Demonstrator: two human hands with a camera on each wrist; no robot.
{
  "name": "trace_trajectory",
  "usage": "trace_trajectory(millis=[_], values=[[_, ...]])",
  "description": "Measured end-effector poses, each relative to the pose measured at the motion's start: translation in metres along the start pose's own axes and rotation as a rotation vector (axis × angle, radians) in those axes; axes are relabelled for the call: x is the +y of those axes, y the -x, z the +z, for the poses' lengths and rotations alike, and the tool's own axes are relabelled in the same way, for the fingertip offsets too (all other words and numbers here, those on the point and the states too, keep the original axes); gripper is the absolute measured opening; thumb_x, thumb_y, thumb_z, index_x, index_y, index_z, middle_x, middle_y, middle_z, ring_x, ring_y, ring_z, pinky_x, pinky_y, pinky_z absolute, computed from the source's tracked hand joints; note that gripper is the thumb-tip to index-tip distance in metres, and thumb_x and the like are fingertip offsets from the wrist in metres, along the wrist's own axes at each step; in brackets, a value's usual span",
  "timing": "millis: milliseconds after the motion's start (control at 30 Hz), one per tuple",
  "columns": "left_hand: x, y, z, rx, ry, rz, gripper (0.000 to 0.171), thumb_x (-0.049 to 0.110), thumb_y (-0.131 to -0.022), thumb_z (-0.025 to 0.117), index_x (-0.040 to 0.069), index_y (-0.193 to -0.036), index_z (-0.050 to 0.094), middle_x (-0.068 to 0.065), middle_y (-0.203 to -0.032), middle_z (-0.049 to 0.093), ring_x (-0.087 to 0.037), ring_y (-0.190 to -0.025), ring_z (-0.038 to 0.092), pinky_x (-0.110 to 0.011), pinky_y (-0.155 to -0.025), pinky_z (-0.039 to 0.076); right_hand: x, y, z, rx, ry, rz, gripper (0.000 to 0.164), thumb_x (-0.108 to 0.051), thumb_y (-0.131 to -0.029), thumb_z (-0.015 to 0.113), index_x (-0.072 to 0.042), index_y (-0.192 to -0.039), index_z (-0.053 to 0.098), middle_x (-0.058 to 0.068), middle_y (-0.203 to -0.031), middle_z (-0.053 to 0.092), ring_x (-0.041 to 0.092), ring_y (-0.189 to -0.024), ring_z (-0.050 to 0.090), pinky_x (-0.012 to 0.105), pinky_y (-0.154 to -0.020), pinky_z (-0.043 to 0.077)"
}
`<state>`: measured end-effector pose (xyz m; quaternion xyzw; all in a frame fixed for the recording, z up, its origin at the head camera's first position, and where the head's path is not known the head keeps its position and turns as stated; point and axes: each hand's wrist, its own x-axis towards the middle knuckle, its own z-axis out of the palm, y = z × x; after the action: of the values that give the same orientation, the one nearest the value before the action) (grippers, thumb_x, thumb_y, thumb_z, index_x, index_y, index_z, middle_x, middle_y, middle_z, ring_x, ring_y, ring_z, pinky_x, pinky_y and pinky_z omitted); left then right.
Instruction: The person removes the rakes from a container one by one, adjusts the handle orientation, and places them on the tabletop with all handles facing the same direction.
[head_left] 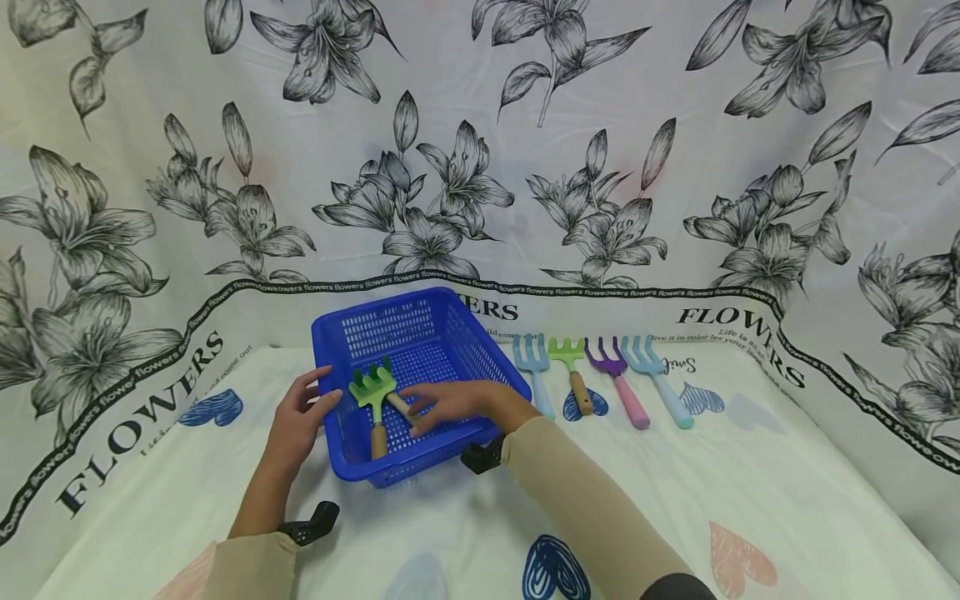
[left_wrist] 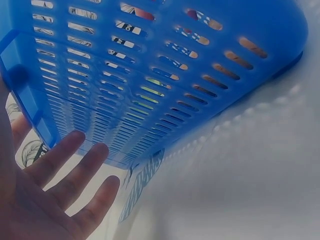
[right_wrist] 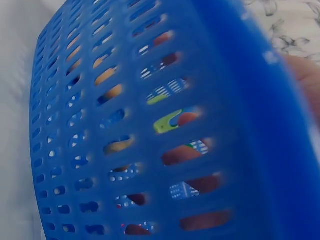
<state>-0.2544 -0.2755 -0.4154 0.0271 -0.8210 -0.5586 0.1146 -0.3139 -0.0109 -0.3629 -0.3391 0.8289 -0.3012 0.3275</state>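
A blue plastic basket (head_left: 337, 454) with slotted walls sits on the table. My left hand (head_left: 296, 421) is at its left rim, thumb at the rim. In the left wrist view, several fingers (left_wrist: 82, 172) of it extend straight and loosely apart beneath the rim. Inside lies a light green hand rake (head_left: 378, 408) with a wooden handle. A second rake, its wooden handle (head_left: 397, 404) showing, is partly hidden by the first. My right hand (head_left: 457, 402) reaches into the basket, fingertips spread beside that second handle. The basket wall (right_wrist: 210, 165) hides most of this hand in the right wrist view.
Right of the basket, in a row, lie a light blue rake (head_left: 534, 362), a green rake with wooden handle (head_left: 573, 375), a purple rake with pink handle (head_left: 622, 379) and another light blue rake (head_left: 660, 379). A flower-printed cloth (head_left: 450, 242) hangs behind.
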Motion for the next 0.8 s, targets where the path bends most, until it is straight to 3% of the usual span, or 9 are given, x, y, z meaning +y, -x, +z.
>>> trace_trajectory(millis=[200, 433, 667, 800], values=[[-0.0024, -0.0009, -0.0004, 0.002, -0.001, -0.004, 0.07, 0.049, -0.095, 0.056, 0.022, -0.153, 0.029, -0.021, -0.151, 0.033, -0.044, -0.131, 0.04, -0.058, -0.101, 0.039, 0.0019, -0.0047, 0.0012, -0.035, 0.058, 0.003, 0.073, -0.037, -0.091, 0.063, -0.023, -0.154, 0.028, 0.001, -0.145, 0.047, 0.022, -0.141, 0.031, 0.051, -0.114, 0.022], [-0.0004, -0.0015, -0.0001, 0.008, 0.005, 0.007, 0.067, 0.046, -0.096, 0.056, 0.021, -0.153, 0.03, -0.022, -0.15, 0.034, -0.045, -0.13, 0.041, -0.058, -0.1, 0.039, 0.0009, -0.0059, 0.0008, -0.056, 0.048, -0.016, 0.076, -0.035, -0.091, 0.065, -0.027, -0.155, 0.026, 0.005, -0.147, 0.045, 0.022, -0.14, 0.033, 0.049, -0.114, 0.022], [0.0004, 0.0004, 0.0008, 0.008, 0.002, -0.011, 0.07, 0.049, -0.095, 0.056, 0.022, -0.153, 0.029, -0.02, -0.151, 0.034, -0.043, -0.131, 0.041, -0.057, -0.101, 0.039, 0.0008, -0.0054, 0.003, -0.032, 0.105, 0.004, 0.075, -0.037, -0.091, 0.064, -0.024, -0.155, 0.025, -0.001, -0.144, 0.049, 0.019, -0.14, 0.031, 0.049, -0.114, 0.022], [0.0015, 0.0012, 0.0008, 0.006, 0.001, -0.009, 0.069, 0.049, -0.095, 0.056, 0.022, -0.153, 0.029, -0.021, -0.151, 0.034, -0.044, -0.131, 0.04, -0.058, -0.101, 0.038, 0.0004, -0.0048, 0.003, -0.013, 0.099, 0.002, 0.073, -0.036, -0.092, 0.064, -0.021, -0.154, 0.028, -0.001, -0.137, 0.055, 0.018, -0.136, 0.038, 0.047, -0.113, 0.025]])
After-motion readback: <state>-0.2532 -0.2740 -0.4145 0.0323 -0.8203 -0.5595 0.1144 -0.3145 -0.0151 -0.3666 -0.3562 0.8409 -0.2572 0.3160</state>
